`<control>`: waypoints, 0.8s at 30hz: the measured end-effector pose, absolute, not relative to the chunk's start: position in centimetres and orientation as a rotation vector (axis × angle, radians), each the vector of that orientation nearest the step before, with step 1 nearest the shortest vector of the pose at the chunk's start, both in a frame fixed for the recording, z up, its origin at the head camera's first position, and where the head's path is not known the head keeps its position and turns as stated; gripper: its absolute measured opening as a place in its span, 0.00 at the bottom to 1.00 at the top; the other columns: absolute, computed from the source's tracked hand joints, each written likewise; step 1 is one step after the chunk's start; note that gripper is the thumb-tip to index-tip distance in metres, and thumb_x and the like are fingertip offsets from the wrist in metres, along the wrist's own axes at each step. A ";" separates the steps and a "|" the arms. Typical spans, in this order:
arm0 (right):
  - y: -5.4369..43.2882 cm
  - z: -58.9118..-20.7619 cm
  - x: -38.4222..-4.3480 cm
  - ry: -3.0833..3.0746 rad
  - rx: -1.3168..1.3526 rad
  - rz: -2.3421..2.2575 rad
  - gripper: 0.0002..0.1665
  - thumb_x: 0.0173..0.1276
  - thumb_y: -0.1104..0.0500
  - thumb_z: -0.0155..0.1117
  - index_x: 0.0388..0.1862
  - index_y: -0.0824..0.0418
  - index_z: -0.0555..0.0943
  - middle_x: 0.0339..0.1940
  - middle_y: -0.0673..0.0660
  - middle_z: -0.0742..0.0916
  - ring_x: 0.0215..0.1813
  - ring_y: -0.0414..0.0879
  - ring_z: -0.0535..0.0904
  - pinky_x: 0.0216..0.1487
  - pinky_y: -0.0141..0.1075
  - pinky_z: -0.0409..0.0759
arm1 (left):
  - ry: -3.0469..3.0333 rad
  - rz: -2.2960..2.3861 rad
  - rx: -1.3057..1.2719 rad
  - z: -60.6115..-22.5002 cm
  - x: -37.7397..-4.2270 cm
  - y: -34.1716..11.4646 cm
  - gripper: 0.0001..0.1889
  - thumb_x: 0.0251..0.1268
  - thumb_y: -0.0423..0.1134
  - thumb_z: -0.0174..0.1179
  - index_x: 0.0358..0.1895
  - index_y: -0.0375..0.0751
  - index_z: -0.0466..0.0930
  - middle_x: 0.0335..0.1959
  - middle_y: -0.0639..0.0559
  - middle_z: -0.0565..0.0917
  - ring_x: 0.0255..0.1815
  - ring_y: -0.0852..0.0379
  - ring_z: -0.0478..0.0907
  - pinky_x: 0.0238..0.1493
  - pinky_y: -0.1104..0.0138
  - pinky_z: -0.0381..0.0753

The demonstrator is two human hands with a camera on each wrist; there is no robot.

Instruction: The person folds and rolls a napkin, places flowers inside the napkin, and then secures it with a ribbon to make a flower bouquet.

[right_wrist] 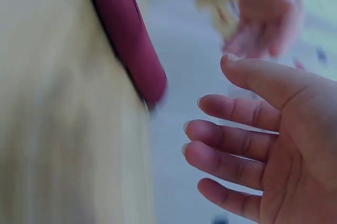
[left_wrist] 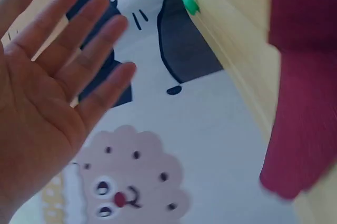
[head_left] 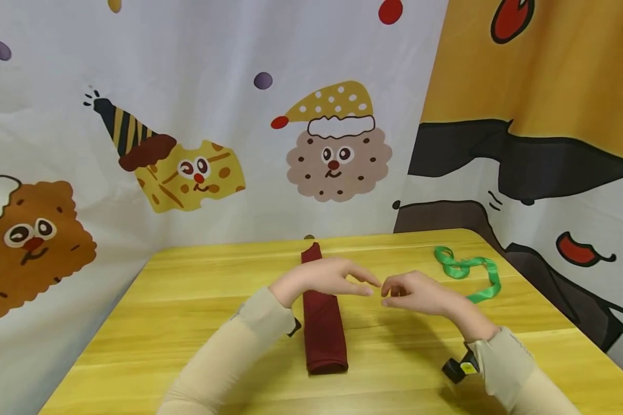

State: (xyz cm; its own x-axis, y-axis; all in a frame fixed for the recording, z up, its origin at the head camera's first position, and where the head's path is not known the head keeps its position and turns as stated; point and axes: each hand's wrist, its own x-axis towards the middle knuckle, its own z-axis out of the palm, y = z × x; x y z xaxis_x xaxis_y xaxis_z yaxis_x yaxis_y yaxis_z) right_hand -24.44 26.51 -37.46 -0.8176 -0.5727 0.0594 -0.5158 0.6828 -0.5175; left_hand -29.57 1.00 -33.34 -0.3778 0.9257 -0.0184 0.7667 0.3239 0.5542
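A dark red cloth (head_left: 324,331), folded into a long narrow strip, lies on the table and points away from the person. Above its middle hovers the left hand (head_left: 328,276), palm down, fingers spread and fairly straight, holding nothing. The right hand (head_left: 417,293) hangs to the right of the cloth, its fingers slightly bent and nothing between them. Both hands' fingertips are close to each other over the table. In the left wrist view the open left palm (left_wrist: 47,92) shows beside the cloth (left_wrist: 305,103). The right palm (right_wrist: 300,150) is bare in the right wrist view.
A green ribbon (head_left: 490,279) lies in loose curls at the right of the yellow wooden table (head_left: 187,323). Behind the table hangs a white curtain (head_left: 213,75) printed with cartoon biscuits and cheese. Each wrist wears a small dark camera mount (head_left: 459,369).
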 end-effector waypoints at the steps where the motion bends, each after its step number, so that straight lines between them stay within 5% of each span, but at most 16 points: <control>1: 27.7 -37.5 -24.8 2.809 -0.840 -0.825 0.11 0.70 0.49 0.63 0.41 0.55 0.82 0.25 0.44 0.81 0.25 0.39 0.74 0.27 0.35 0.74 | 2.235 0.732 1.499 -33.4 -30.0 1.6 0.21 0.73 0.53 0.53 0.63 0.51 0.77 0.60 0.64 0.77 0.60 0.66 0.72 0.59 0.67 0.70; 11: 39.3 -38.1 -25.8 2.996 -0.330 -0.850 0.21 0.73 0.52 0.59 0.52 0.68 0.80 0.35 0.56 0.84 0.34 0.51 0.79 0.34 0.41 0.76 | 1.993 1.455 1.087 -36.5 -32.7 8.5 0.19 0.73 0.47 0.54 0.62 0.45 0.78 0.55 0.61 0.81 0.54 0.65 0.76 0.58 0.65 0.72; 15: 42.3 -38.7 -26.1 3.037 -0.265 -0.837 0.16 0.73 0.59 0.56 0.52 0.69 0.80 0.42 0.63 0.84 0.39 0.56 0.80 0.37 0.45 0.77 | 1.890 1.678 0.914 -37.5 -32.8 12.0 0.18 0.73 0.45 0.55 0.60 0.44 0.79 0.54 0.57 0.82 0.51 0.64 0.79 0.54 0.62 0.75; 20: 44.8 -39.8 -26.2 3.023 -0.173 -0.799 0.18 0.64 0.70 0.55 0.53 0.69 0.81 0.46 0.70 0.81 0.46 0.63 0.76 0.37 0.44 0.73 | 1.827 1.843 0.732 -39.0 -32.2 16.1 0.15 0.72 0.45 0.56 0.57 0.46 0.81 0.52 0.53 0.84 0.50 0.60 0.81 0.52 0.60 0.77; 24: 45.8 -41.1 -26.1 2.957 -0.185 -0.838 0.24 0.53 0.74 0.56 0.51 0.71 0.80 0.41 0.68 0.80 0.39 0.58 0.73 0.33 0.41 0.68 | 1.803 1.927 0.584 -40.4 -31.2 18.6 0.14 0.72 0.44 0.56 0.56 0.48 0.82 0.48 0.56 0.84 0.50 0.55 0.81 0.53 0.56 0.77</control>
